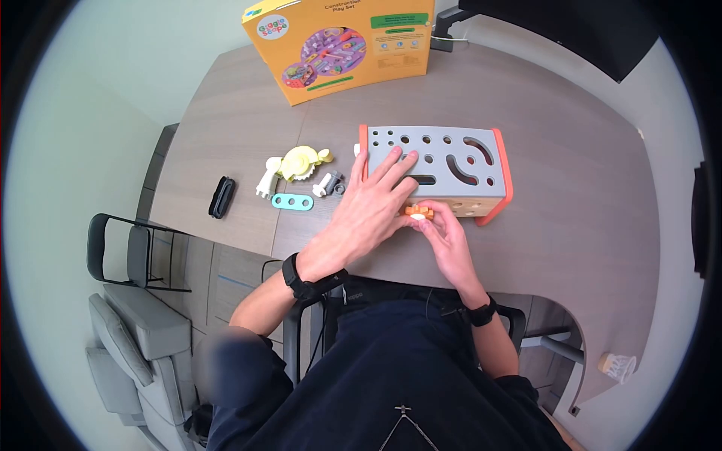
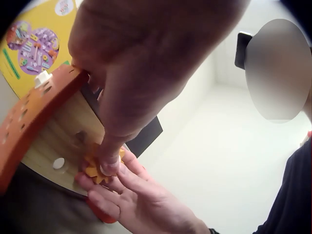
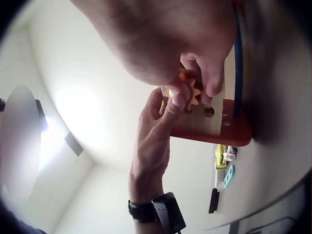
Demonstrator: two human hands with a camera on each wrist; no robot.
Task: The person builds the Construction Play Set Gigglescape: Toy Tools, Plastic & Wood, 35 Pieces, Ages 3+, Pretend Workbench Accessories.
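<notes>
An orange toy gear [image 1: 423,210] with a white centre sits against the wooden front of a toy workbench [image 1: 459,171]. My right hand [image 1: 449,244] pinches the gear's toothed edge between thumb and fingers. Spread across the workbench's grey top lie the fingers of my left hand [image 1: 366,204], while its thumb reaches down the front. In the left wrist view, that thumb presses on the middle of the gear [image 2: 92,171]. Both thumbs meet at the gear [image 3: 196,93] in the right wrist view, and the fingers partly cover it.
Left of the workbench lie a yellow toy piece [image 1: 299,162], grey and white bolts [image 1: 326,184], a teal strip with holes [image 1: 292,201] and a black case [image 1: 222,197]. A yellow box [image 1: 346,52] stands at the back. The table's front edge [image 1: 391,282] runs close to my body.
</notes>
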